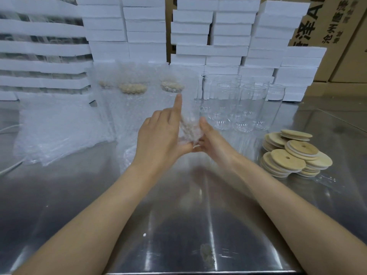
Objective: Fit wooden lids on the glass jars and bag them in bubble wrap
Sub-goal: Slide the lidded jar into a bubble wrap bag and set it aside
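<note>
the bubble wrap bag (186,120) with a glass jar inside it is upright over the middle of the steel table (178,215), held at its lower end between both hands. the jar's wooden lid (172,87) shows as a tan disc through the wrap near the top. the bag's lower part is blurred, so whether its base touches the table cannot be told.

the left hand (160,135) grasps the bag from the left, index finger stretched straight up along the wrap, the other fingers curled under the bottom. the right hand (210,137) clasps it from the right, thumb lying up the side, fingers tucked beneath and meeting the left hand's fingers.

just left of the held bag stand two more bagged jars (133,92), lids on. to its right is a cluster of bare glass jars (238,104), open-topped. nearer on the right lies a loose heap of wooden lids (294,153), each with a small hole. at far left sits a pile of flat bubble wrap bags (59,132).

behind everything rise stacks of white foam boxes (147,26), with cardboard cartons (337,26) at the upper right.
</note>
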The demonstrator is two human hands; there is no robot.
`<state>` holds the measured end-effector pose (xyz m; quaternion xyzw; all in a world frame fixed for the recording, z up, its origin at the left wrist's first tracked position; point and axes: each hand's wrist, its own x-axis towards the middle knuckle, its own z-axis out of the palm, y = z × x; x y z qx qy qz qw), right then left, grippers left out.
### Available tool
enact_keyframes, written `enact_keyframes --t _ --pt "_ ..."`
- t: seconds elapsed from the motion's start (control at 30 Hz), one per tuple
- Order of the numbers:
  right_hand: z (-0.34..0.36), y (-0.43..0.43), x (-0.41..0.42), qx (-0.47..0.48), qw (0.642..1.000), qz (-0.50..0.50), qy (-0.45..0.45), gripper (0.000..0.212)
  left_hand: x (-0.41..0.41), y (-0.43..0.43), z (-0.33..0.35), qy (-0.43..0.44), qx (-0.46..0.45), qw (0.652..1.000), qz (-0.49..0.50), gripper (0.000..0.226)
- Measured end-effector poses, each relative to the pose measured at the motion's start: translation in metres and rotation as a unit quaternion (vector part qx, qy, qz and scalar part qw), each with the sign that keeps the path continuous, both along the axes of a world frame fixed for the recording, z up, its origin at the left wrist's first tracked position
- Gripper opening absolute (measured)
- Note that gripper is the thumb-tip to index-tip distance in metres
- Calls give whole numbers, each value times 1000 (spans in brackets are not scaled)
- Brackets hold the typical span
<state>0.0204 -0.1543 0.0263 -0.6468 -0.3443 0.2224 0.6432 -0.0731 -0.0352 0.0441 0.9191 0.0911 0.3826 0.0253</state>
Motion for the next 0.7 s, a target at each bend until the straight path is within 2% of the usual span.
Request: enact_keyframes --t 0.13,0.3,0.37,0.47,0.53,0.57,0.63,0.7 --pt "13 -19 10 40 988 -21 -148 46 1 3 1 -85 -18 993 -74 113" --pt "29 -26 1 143 954 -43 -261 19 3 8 -2 -100 -24 989 -107 121" --pt "35 -24 -3 216 939 -89 -252 25 2 9 -2 -108 -88 982 -124 124" --pt "45 -30 4 344 915 -183 -106 19 4 13 0 -131 -277 934 -187 118" --pt "46 -35 10 311 931 -186 -48 15 6 17 4 -160 -388 876 -238 105" --pt "43 -35 11 252 951 -170 -61 20 7 18 6 -167 -425 849 -267 90" --pt "30 -29 9 121 981 -90 -123 38 7 14 8 -171 -457 816 -310 52" --pt "17 -20 2 39 988 5 -149 55 8 10 5 -151 -489 789 -342 41"
